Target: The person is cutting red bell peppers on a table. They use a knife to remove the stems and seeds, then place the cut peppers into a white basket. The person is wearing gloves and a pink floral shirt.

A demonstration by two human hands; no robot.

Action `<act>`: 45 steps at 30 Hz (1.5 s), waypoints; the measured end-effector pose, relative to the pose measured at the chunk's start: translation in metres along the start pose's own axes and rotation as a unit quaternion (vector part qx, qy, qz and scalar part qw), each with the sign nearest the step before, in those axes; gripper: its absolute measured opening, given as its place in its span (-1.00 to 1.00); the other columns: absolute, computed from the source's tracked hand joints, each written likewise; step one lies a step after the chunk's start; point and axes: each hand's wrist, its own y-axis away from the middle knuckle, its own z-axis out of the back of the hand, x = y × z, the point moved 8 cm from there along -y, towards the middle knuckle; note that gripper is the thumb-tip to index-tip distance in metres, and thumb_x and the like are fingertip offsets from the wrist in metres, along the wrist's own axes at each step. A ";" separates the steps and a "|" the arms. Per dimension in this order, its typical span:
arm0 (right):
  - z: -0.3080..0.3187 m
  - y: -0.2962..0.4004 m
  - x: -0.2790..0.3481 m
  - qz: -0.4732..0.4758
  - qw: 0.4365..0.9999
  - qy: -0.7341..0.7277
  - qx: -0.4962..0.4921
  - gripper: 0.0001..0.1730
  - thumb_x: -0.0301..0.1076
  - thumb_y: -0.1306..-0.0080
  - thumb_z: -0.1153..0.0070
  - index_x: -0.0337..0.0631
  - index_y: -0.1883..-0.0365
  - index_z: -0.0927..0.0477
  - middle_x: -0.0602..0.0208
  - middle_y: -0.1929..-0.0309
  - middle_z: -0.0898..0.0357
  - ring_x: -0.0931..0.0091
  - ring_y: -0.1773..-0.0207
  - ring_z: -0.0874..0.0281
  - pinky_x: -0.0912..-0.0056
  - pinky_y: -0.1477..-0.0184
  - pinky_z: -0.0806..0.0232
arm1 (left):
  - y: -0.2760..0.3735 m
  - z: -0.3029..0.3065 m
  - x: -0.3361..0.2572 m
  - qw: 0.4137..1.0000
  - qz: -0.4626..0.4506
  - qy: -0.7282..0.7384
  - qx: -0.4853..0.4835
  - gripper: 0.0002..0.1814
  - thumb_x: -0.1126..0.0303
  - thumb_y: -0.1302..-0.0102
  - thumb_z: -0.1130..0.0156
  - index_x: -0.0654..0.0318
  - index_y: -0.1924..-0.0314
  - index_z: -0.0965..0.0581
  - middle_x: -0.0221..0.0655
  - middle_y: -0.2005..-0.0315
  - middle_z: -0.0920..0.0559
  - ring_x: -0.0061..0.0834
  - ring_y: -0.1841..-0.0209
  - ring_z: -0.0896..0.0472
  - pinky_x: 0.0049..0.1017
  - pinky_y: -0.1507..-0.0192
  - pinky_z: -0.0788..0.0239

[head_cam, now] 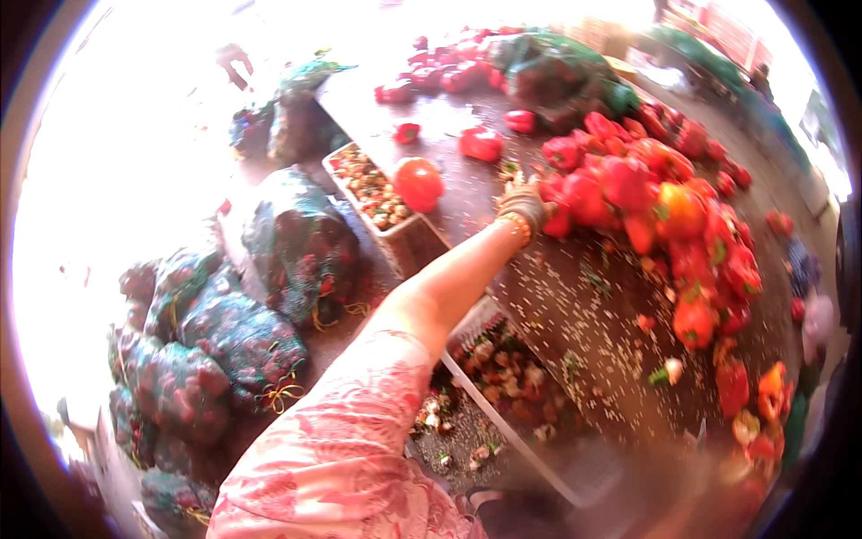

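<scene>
My left hand (524, 201), in a brown fingerless covering with an orange beaded bracelet at the wrist, reaches over the dark table (539, 296). Its fingers are spread beside the heap of red peppers (626, 182), the thumb close to or touching one. A small stem scrap (510, 168) lies at the fingertips. Left of the hand, a large red pepper (419, 184) rests by a bin of cut cores (374, 195). At lower right is a skin-toned blur (673, 471), perhaps my right hand, with a thin pointed thing by it; its grip is not readable.
Green mesh sacks of peppers (242, 330) crowd the left. Another mesh sack (559, 81) lies at the table's far end. Below the near edge, a crate (502, 421) holds more cores. Seeds and a cut core (667, 372) are scattered on the tabletop.
</scene>
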 end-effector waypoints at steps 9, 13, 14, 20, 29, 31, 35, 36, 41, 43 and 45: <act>-0.162 -0.005 0.086 0.014 0.988 0.039 0.151 -0.41 -0.48 -0.14 0.12 -0.41 -0.21 -0.40 0.28 0.39 -0.58 0.68 0.70 -0.27 0.63 0.74 -0.06 | -0.009 -0.007 0.006 0.990 0.028 0.086 0.111 0.01 -0.16 0.17 -0.47 0.18 -0.27 -0.38 -0.03 -0.27 -0.38 -0.04 -0.31 -0.37 -0.22 -0.29 -0.30; -0.201 -0.013 0.075 -0.023 0.982 -0.099 0.157 -0.48 -0.45 -0.18 0.11 -0.35 -0.16 -0.43 0.30 0.40 -0.56 0.70 0.70 -0.21 0.65 0.74 0.02 | 0.002 -0.011 0.003 0.984 -0.070 0.122 0.106 -0.49 0.11 -0.03 -0.35 0.19 0.02 -0.60 -0.07 -0.04 -0.56 -0.08 -0.11 -0.55 -0.26 -0.13 -0.43; -0.208 -0.012 0.075 -0.030 0.981 -0.113 0.158 -0.51 -0.42 -0.22 0.10 -0.33 -0.15 -0.43 0.30 0.40 -0.55 0.70 0.70 -0.20 0.66 0.74 0.03 | 0.009 -0.018 0.005 0.984 -0.085 0.115 0.108 -0.56 0.16 -0.06 -0.33 0.19 0.07 -0.62 -0.08 -0.02 -0.58 -0.10 -0.09 -0.57 -0.27 -0.13 -0.44; -0.221 -0.066 0.005 -0.057 0.926 -0.227 0.297 -0.43 -0.02 -0.45 0.18 -0.07 -0.35 -0.26 0.21 0.17 -0.58 0.47 0.33 -0.48 0.36 0.41 -0.34 | 0.125 -0.016 -0.056 0.901 -0.427 0.055 0.057 -0.80 0.19 -0.06 -0.31 0.07 0.33 -0.63 -0.27 0.25 -0.62 -0.17 0.12 -0.58 -0.29 0.20 -0.54; -0.239 -0.027 0.040 0.082 0.982 -0.077 0.153 -0.55 -0.03 -0.32 0.04 -0.15 -0.01 -0.55 0.49 0.35 -0.56 0.67 0.52 -0.40 0.66 0.58 -0.18 | 0.264 0.011 -0.081 0.784 -0.618 0.049 -0.034 -0.87 0.22 -0.02 -0.24 0.03 0.45 -0.54 -0.37 0.37 -0.51 -0.32 0.23 -0.48 -0.40 0.50 -0.39; -0.240 -0.032 0.036 0.087 0.981 -0.073 0.158 -0.60 -0.11 -0.31 0.01 -0.17 0.02 -0.55 0.49 0.40 -0.56 0.65 0.56 -0.41 0.63 0.60 -0.18 | 0.263 -0.004 -0.078 0.811 -0.575 0.092 -0.047 -0.91 0.23 -0.05 -0.24 0.00 0.48 -0.55 -0.40 0.41 -0.54 -0.32 0.22 -0.49 -0.38 0.48 -0.39; -0.243 -0.035 0.035 0.064 0.984 -0.123 0.111 -0.76 -0.46 -0.26 -0.04 -0.17 0.09 -0.52 0.49 0.46 -0.51 0.67 0.58 -0.39 0.64 0.59 -0.18 | 0.269 -0.030 -0.080 0.798 -0.587 0.086 -0.109 -0.90 0.22 -0.11 -0.23 -0.01 0.50 -0.58 -0.45 0.43 -0.59 -0.33 0.17 -0.51 -0.37 0.45 -0.40; -0.245 -0.033 0.042 0.069 0.986 -0.123 0.083 -0.78 -0.48 -0.25 -0.04 -0.16 0.12 -0.52 0.50 0.47 -0.49 0.68 0.57 -0.38 0.64 0.58 -0.18 | 0.269 -0.026 -0.082 0.790 -0.600 0.076 -0.102 -0.90 0.22 -0.11 -0.23 -0.01 0.50 -0.59 -0.44 0.43 -0.59 -0.33 0.16 -0.51 -0.37 0.44 -0.41; -0.233 -0.053 0.045 0.114 0.983 -0.145 0.005 -0.85 -0.54 -0.20 -0.03 -0.12 0.27 -0.45 0.57 0.52 -0.36 0.69 0.60 -0.24 0.65 0.58 -0.12 | 0.253 -0.045 -0.079 0.836 -0.541 0.092 0.034 -0.86 0.21 -0.06 -0.26 0.08 0.46 -0.60 -0.29 0.20 -0.59 -0.17 0.08 -0.52 -0.30 0.28 -0.47; -0.230 -0.049 0.059 0.117 0.986 -0.112 0.026 -0.86 -0.54 -0.19 -0.02 -0.11 0.30 -0.43 0.57 0.52 -0.31 0.68 0.62 -0.19 0.63 0.59 -0.10 | 0.247 -0.043 -0.071 0.844 -0.501 0.177 0.066 -0.75 0.18 -0.06 -0.28 0.16 0.34 -0.60 -0.20 0.10 -0.56 -0.07 0.02 -0.51 -0.24 0.13 -0.46; -0.237 -0.030 0.081 0.143 0.985 -0.092 0.030 -0.87 -0.55 -0.18 -0.03 -0.12 0.35 -0.39 0.57 0.51 -0.29 0.70 0.61 -0.16 0.62 0.60 -0.05 | 0.234 -0.034 -0.059 0.869 -0.376 0.286 0.148 -0.62 0.13 -0.06 -0.29 0.24 0.20 -0.57 -0.12 0.01 -0.53 0.00 -0.04 -0.49 -0.20 0.00 -0.42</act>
